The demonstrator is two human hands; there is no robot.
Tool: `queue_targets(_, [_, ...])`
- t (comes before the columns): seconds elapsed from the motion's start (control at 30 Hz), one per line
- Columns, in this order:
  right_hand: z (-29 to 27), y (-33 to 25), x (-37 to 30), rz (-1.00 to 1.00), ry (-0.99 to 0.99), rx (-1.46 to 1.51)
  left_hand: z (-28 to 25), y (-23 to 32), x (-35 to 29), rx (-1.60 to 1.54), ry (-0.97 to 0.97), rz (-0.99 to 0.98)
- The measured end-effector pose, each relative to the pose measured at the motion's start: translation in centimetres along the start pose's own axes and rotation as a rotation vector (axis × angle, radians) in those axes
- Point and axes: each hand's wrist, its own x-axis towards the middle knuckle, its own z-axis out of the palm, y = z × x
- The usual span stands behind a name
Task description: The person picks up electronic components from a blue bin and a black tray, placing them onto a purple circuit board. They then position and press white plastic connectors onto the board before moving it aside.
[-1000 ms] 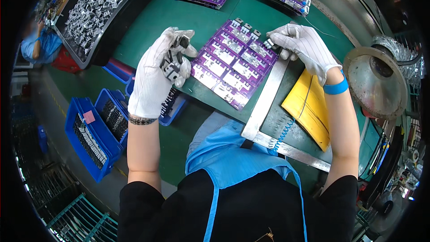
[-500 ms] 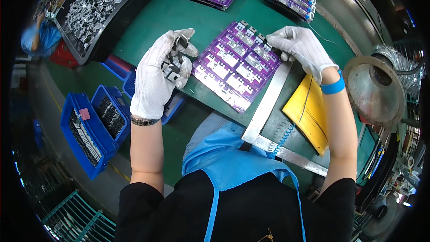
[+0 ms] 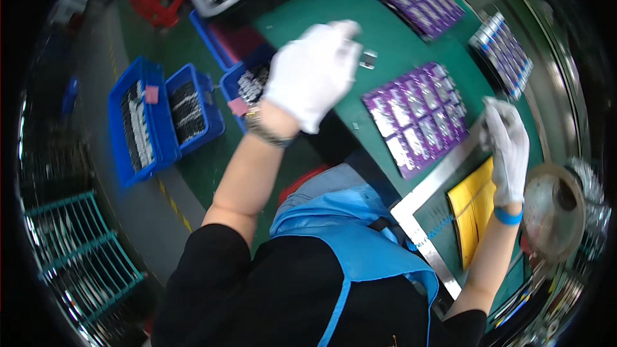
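On the green desk [image 3: 347, 0]: one purple board [image 3: 418, 119], flat in the middle, right of the left hand [image 3: 315, 71] and left of the right hand [image 3: 506, 141]. Two purple stacks beyond: one far stack [image 3: 418, 3] and one far-right stack [image 3: 504, 54] dotted with blue. One loose black-and-silver clip [image 3: 368, 59], just right of the left fingertips. Clips at the board's far right edge too blurred to count. One yellow panel [image 3: 472, 209], near right; one round metal dish [image 3: 536, 228] beyond on the right. Four blue bins [image 3: 170, 148] on the left; one dark tray [image 3: 205, 3] of parts, far left.

Left hand: white-gloved, raised above the near left desk edge, badly blurred; cannot tell how far open or whether holding anything. Right hand: white-gloved, fingers partly bent and close together, beside the board but apart from it; cannot tell whether pinching anything.
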Motion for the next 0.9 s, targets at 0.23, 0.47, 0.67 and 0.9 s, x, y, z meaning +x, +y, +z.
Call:
queue_targets(0.23, [-0.2, 0.1, -1.5, -0.102, -0.057, -0.042, 0.7, 2.9, 0.9, 0.253, -0.305, -0.084])
queue_targets(0.47, [-0.3, 0.4, -2.7, -0.116, 0.013, -0.037, 2.0, 1.8, -0.5, 0.133, -0.008, 0.081])
queue_targets(0.67, [1.6, -1.2, -5.8, -0.235, 0.058, 0.096, -0.8, 6.8, -1.1, -0.864, -0.029, -0.308])
queue_targets(0.9, [3.2, -3.3, -6.0, -0.988, 0.034, -0.411, -2.2, 10.4, -2.6, -1.403, -0.555, -0.557])
